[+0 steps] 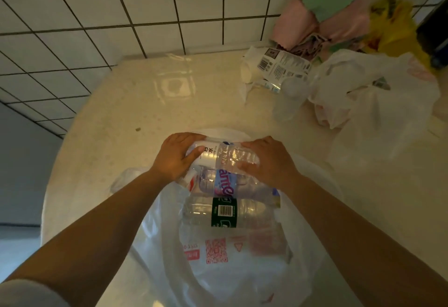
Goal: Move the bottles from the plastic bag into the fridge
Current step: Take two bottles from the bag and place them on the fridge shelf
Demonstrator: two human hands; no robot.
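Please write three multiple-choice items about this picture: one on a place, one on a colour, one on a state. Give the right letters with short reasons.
1. Where does the white plastic bag with red print lie?
A. on the pale countertop
B. on the floor
C. in a sink

2. What colour is the barcode label of the nearest clear bottle?
A. yellow
B. dark green
C. orange

3. How is the white-labelled clear bottle held?
A. by nobody
B. by one hand
C. by both hands

Key: 1 A, the bag rests on the counter; 2 B, its band is dark green; 3 C, the left hand and right hand grip its ends.

Pink cloths (312, 23) & yellow bag (392, 30) by tiled wall (145, 3).
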